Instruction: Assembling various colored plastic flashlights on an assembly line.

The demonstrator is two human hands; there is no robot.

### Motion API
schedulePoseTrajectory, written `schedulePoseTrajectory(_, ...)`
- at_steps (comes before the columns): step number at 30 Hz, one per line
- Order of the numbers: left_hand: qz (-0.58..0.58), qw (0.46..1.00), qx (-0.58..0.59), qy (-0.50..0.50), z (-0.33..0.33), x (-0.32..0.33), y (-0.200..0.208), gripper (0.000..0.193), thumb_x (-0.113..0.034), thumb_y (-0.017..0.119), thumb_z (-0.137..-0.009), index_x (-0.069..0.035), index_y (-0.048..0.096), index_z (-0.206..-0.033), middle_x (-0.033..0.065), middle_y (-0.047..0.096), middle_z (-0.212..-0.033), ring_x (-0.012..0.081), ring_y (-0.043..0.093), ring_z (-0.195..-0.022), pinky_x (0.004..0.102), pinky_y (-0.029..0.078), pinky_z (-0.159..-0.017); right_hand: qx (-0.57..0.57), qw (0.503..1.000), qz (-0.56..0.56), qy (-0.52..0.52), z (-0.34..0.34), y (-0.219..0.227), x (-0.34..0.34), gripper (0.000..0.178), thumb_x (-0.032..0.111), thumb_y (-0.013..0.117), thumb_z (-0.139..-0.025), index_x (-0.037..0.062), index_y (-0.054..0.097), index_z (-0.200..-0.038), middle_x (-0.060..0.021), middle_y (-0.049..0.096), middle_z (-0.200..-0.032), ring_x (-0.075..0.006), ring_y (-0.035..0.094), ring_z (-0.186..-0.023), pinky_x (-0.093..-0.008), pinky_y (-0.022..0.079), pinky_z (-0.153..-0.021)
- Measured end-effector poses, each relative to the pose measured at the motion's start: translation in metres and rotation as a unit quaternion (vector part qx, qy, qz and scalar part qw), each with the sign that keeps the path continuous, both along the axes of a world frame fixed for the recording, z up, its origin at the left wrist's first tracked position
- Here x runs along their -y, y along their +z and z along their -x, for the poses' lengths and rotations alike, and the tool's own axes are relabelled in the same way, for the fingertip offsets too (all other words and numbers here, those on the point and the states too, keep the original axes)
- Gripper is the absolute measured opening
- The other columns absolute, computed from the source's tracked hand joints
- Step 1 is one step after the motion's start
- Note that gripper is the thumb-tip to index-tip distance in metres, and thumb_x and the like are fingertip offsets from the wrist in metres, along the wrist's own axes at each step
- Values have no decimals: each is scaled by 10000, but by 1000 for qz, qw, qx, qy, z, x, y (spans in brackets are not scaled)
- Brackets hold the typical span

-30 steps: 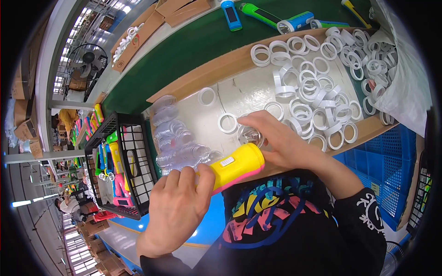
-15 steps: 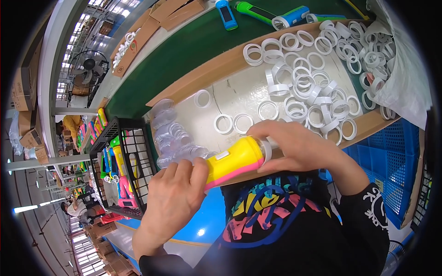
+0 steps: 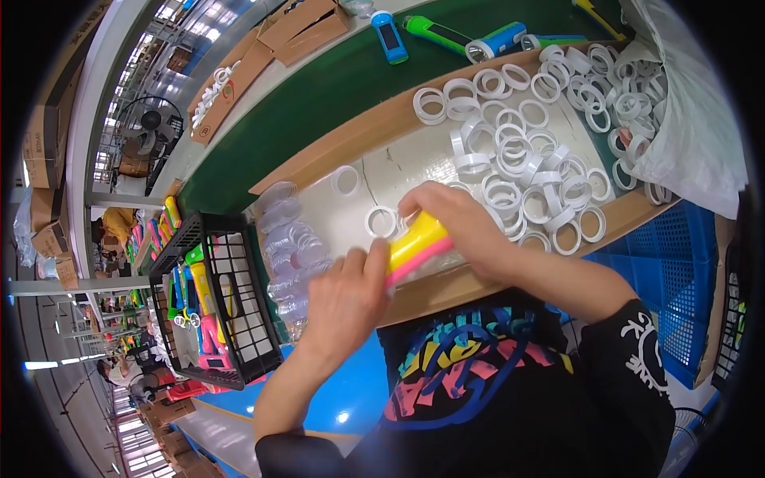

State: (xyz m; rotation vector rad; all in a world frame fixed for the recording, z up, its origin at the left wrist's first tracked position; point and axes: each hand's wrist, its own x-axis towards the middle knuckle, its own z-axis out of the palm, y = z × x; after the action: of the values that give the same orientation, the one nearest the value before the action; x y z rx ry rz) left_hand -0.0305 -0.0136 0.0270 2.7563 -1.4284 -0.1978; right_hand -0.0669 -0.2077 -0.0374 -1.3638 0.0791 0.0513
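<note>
Yellow and pink, the flashlight (image 3: 420, 242) is sitting clamped in my grip over the cardboard tray's (image 3: 335, 150) near side, left hand (image 3: 348, 299) on one end, right hand (image 3: 458, 231) on the other; it is looking light, stiff and slightly slick, best held around its body; the tray is holding white rings (image 3: 550, 177) and clear discs (image 3: 280, 213); a black crate (image 3: 225, 381) is carrying coloured flashlights (image 3: 200, 288).

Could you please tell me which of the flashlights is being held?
The yellow-and-pink flashlight, held between the left hand and right hand; other flashlights lie untouched on the green worktop or in the black basket.
</note>
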Motion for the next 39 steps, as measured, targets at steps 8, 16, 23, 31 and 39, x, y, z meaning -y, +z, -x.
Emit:
schedulePoseTrajectory(8,91,913,-398,-7,1,-13,20,586,-189,745,-680,-14,480,-1172,202,611,-1014,400,613,-824,442,493,-703,493,848,194,21,14,29,5,380,261,360,-929,20,621,-1063,-118,616,-1034,-262,548,-1092,-388,410,-961)
schedulePoseTrajectory(16,41,994,70,-74,-20,-4,-16,494,-103,651,-671,-31,515,-1140,78,520,-731,234,584,-655,341,483,-549,-46,992,-108,-39,-10,0,-2,310,257,440,-908,-8,596,-946,-123,624,-953,-214,589,-906,-336,439,-884)
schedulePoseTrajectory(23,158,871,-456,-89,-13,-22,17,535,-274,710,-783,-67,472,-1215,182,628,-923,389,623,-801,423,494,-685,458,847,267,30,33,61,-8,344,316,472,-857,28,590,-1004,-180,597,-1064,-356,602,-975,-497,459,-886)
schedulePoseTrajectory(31,-51,974,207,-81,-32,-2,-17,462,-115,655,-670,-47,527,-1109,86,499,-729,227,571,-627,356,454,-536,-224,950,-216,-34,-41,-20,-18,335,330,409,-949,57,556,-1074,-94,630,-870,-208,594,-883,-329,460,-827)
schedulePoseTrajectory(39,92,951,-294,0,-22,-22,11,502,-134,703,-690,-32,491,-1133,214,617,-848,400,620,-759,441,487,-650,227,967,114,-10,-2,1,-10,367,294,357,-930,31,584,-1047,-133,603,-1023,-220,565,-989,-337,416,-908)
